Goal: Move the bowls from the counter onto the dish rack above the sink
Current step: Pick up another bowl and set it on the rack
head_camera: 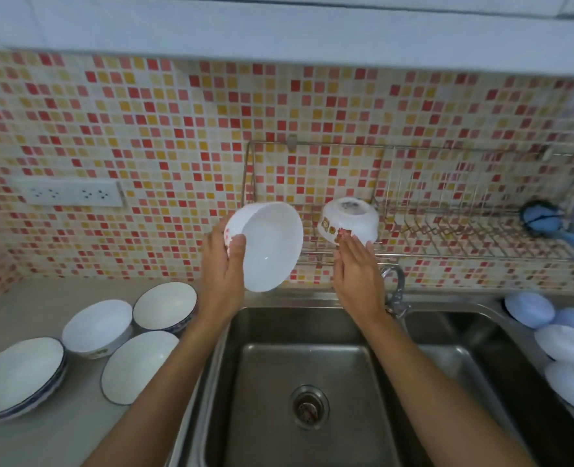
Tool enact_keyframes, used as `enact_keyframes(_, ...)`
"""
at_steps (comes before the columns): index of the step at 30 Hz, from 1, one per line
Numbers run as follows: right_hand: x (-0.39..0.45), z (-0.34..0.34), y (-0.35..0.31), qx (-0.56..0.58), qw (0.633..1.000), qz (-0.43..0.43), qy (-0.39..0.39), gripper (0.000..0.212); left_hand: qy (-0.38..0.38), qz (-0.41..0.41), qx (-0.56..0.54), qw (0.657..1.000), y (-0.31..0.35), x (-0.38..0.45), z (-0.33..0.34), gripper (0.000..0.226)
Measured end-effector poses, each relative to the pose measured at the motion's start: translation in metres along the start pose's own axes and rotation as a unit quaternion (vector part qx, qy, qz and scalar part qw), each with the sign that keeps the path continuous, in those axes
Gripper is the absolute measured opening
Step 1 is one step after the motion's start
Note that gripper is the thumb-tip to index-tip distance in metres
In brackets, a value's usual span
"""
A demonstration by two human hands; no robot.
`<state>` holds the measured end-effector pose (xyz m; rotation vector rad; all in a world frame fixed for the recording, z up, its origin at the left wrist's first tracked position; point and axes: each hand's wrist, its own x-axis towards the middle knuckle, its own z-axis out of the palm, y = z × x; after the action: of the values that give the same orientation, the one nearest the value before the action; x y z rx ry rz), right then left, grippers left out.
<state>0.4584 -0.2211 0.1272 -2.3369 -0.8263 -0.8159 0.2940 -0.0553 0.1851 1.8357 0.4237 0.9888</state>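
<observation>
In the head view, my left hand [223, 264] grips a white bowl [267, 246] by its rim, just left of the dish rack [447, 244]. My right hand [356, 267], open and flat, touches the upturned bowl [348, 224] on the rack. I should turn mine upside down beside it, gently.

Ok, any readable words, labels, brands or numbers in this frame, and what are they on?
No readable text anywhere.
Bowl on the rack: orange-brown printed pattern and a grey mark on its base, too blurred to read.
Bowl in the left hand: red print by the rim, not legible.
Socket: only holes.
</observation>
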Motion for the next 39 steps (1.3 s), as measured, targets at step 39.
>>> enact_keyframes(39,-0.007,0.019,0.01,-0.027,0.992,-0.056,0.107,0.035,-0.24,0.138,0.397,0.875,-0.026,0.115,0.104,0.095)
